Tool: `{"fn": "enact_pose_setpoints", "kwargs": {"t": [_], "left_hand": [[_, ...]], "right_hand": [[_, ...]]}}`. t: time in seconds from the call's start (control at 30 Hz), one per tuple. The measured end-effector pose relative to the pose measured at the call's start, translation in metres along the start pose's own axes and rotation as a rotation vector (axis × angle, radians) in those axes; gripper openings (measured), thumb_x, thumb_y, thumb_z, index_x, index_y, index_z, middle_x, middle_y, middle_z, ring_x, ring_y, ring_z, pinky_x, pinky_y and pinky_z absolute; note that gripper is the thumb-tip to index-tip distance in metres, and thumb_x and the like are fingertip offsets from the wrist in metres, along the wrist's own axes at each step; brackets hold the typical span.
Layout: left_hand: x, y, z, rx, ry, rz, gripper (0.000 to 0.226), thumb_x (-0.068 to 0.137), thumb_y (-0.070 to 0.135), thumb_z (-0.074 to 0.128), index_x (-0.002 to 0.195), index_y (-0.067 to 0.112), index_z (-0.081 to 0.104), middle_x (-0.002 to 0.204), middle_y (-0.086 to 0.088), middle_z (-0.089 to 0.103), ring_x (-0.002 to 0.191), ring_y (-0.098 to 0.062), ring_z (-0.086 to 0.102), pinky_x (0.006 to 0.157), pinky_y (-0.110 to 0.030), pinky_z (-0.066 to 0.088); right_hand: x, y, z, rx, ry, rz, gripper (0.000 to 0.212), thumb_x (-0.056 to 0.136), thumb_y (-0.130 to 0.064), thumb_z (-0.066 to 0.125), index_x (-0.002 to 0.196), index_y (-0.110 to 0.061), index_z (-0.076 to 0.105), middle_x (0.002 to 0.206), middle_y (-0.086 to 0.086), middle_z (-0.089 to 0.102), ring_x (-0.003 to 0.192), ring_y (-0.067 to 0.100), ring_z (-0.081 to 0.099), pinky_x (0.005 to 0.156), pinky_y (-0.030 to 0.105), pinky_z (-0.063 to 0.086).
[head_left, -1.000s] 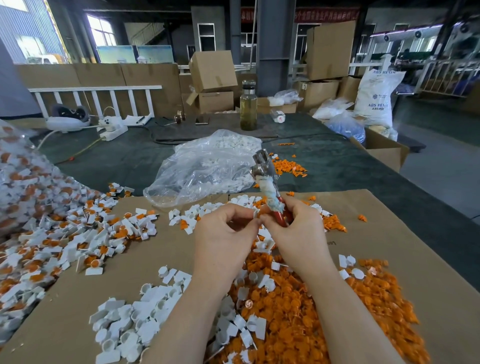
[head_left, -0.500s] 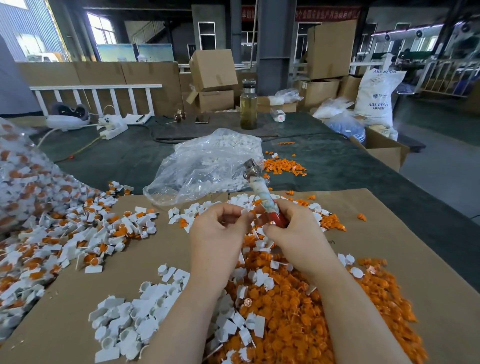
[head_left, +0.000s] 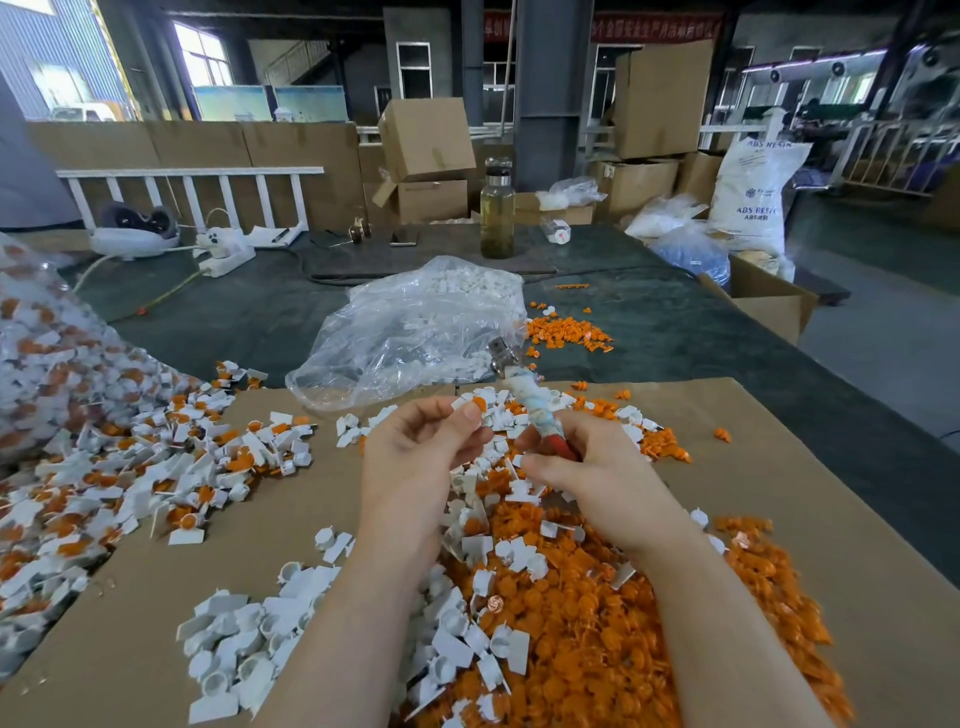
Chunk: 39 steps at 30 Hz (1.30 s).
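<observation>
**Workshop surface: part in left hand, tool in right**

Warehouse floor behind, with stacked cardboard boxes (head_left: 426, 140) and a white ABS resin sack (head_left: 748, 192) at back right. The dark green surface (head_left: 675, 332) carries a glass bottle (head_left: 497, 208) of yellowish liquid at the far edge, a white power strip (head_left: 223, 254) to the left, and a clear plastic bag (head_left: 415, 332) of white parts at centre. A cardboard sheet (head_left: 805, 467) covers the near part of the surface.

On the sheet:
- orange caps (head_left: 597, 639) heaped under the forearms
- loose white housings (head_left: 234, 649) at near left
- a spread of assembled pieces (head_left: 130, 467), white and orange, at far left

A smaller orange heap (head_left: 566, 332) lies on the bare surface just right of the bag.

Left hand (head_left: 415, 457): thumb and fingers pinch the held piece (head_left: 475, 405), a white housing showing orange. It sits above the pile, just left of the tool's shaft.

Right hand (head_left: 597, 473): fingers curled round the red grip of a tape-wrapped tool (head_left: 535, 410). The metal head points up and tilts away to the left, in front of the bag's near edge.

The two hands are near each other and apart.
</observation>
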<state>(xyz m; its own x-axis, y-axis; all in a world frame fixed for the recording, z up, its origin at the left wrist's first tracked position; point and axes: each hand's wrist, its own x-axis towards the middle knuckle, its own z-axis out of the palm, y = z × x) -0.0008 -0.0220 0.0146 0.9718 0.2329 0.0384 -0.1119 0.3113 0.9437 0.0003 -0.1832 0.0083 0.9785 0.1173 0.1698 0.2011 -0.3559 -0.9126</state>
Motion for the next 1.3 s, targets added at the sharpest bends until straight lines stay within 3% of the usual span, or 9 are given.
{"fn": "enact_pose_setpoints", "kwargs": {"t": [0.1, 0.17, 0.33, 0.5, 0.7, 0.83, 0.93, 1.07, 1.3], "left_hand": [[-0.002, -0.001, 0.002, 0.060, -0.017, 0.029, 0.006, 0.085, 0.005, 0.074, 0.089, 0.003, 0.070, 0.072, -0.005, 0.074, 0.065, -0.013, 0.072, 0.061, -0.017, 0.055], [-0.004, -0.002, 0.005, 0.115, -0.014, 0.051, 0.007, 0.084, 0.005, 0.075, 0.089, 0.002, 0.071, 0.075, -0.008, 0.075, 0.064, -0.011, 0.072, 0.060, -0.014, 0.054], [-0.007, -0.004, 0.009, 0.230, -0.026, 0.084, 0.005, 0.084, 0.007, 0.076, 0.083, 0.008, 0.072, 0.078, -0.008, 0.075, 0.073, -0.017, 0.074, 0.062, -0.014, 0.054], [-0.008, -0.004, 0.009, 0.273, -0.026, 0.095, 0.009, 0.083, 0.007, 0.077, 0.077, 0.012, 0.071, 0.072, -0.004, 0.074, 0.068, -0.014, 0.074, 0.058, -0.012, 0.052], [-0.007, -0.006, 0.009, 0.268, -0.017, 0.105, 0.010, 0.084, 0.007, 0.077, 0.078, 0.013, 0.071, 0.072, -0.004, 0.074, 0.068, -0.013, 0.074, 0.058, -0.012, 0.052], [-0.004, -0.007, 0.004, 0.210, 0.017, 0.099, 0.004, 0.087, 0.008, 0.074, 0.086, 0.010, 0.070, 0.077, -0.005, 0.074, 0.068, -0.013, 0.073, 0.061, -0.014, 0.053], [0.000, -0.003, -0.002, 0.077, 0.035, 0.041, 0.004, 0.087, 0.009, 0.072, 0.087, 0.012, 0.069, 0.081, -0.007, 0.075, 0.070, -0.013, 0.073, 0.060, -0.017, 0.054], [0.004, 0.001, -0.006, -0.054, 0.006, 0.055, 0.004, 0.089, 0.005, 0.068, 0.086, 0.009, 0.068, 0.074, -0.004, 0.071, 0.068, -0.014, 0.070, 0.067, -0.020, 0.057], [0.006, 0.001, -0.007, -0.078, -0.031, 0.098, 0.006, 0.090, 0.003, 0.065, 0.086, 0.008, 0.065, 0.067, 0.004, 0.067, 0.063, -0.010, 0.067, 0.068, -0.020, 0.057]], "right_hand": [[0.002, -0.001, 0.011, -0.014, 0.109, -0.056, 0.007, 0.090, -0.028, 0.067, 0.084, -0.024, 0.067, 0.065, -0.008, 0.059, 0.063, 0.013, 0.058, 0.069, 0.046, 0.058], [0.004, -0.003, 0.016, 0.003, 0.183, -0.120, 0.010, 0.091, -0.027, 0.067, 0.082, -0.027, 0.065, 0.058, -0.018, 0.056, 0.056, 0.002, 0.051, 0.056, 0.026, 0.050], [0.004, -0.004, 0.019, -0.005, 0.245, -0.210, 0.011, 0.090, -0.021, 0.069, 0.086, -0.029, 0.064, 0.064, -0.029, 0.059, 0.062, -0.006, 0.057, 0.056, 0.007, 0.041], [0.005, -0.001, 0.019, -0.056, 0.240, -0.214, 0.012, 0.089, -0.022, 0.070, 0.093, -0.033, 0.064, 0.081, -0.028, 0.064, 0.077, -0.004, 0.062, 0.063, 0.008, 0.044], [0.005, -0.001, 0.019, -0.066, 0.211, -0.197, 0.008, 0.091, -0.025, 0.068, 0.090, -0.032, 0.063, 0.073, -0.031, 0.061, 0.071, -0.006, 0.059, 0.059, 0.008, 0.043], [0.001, -0.003, 0.011, 0.045, 0.039, -0.096, 0.006, 0.087, -0.030, 0.068, 0.091, -0.028, 0.064, 0.066, -0.021, 0.059, 0.062, -0.002, 0.055, 0.063, 0.025, 0.046], [-0.001, -0.002, -0.001, 0.030, -0.104, -0.006, 0.028, 0.078, -0.036, 0.067, 0.096, -0.016, 0.063, 0.075, -0.004, 0.055, 0.067, 0.011, 0.053, 0.066, 0.034, 0.044], [-0.003, -0.001, -0.009, -0.071, -0.223, 0.038, 0.029, 0.083, -0.032, 0.070, 0.103, -0.012, 0.062, 0.092, 0.012, 0.064, 0.080, 0.025, 0.062, 0.081, 0.044, 0.050], [-0.006, -0.008, -0.008, -0.125, -0.321, 0.078, 0.036, 0.079, -0.037, 0.069, 0.110, -0.020, 0.062, 0.102, 0.000, 0.068, 0.094, 0.017, 0.065, 0.091, 0.042, 0.049]]}}
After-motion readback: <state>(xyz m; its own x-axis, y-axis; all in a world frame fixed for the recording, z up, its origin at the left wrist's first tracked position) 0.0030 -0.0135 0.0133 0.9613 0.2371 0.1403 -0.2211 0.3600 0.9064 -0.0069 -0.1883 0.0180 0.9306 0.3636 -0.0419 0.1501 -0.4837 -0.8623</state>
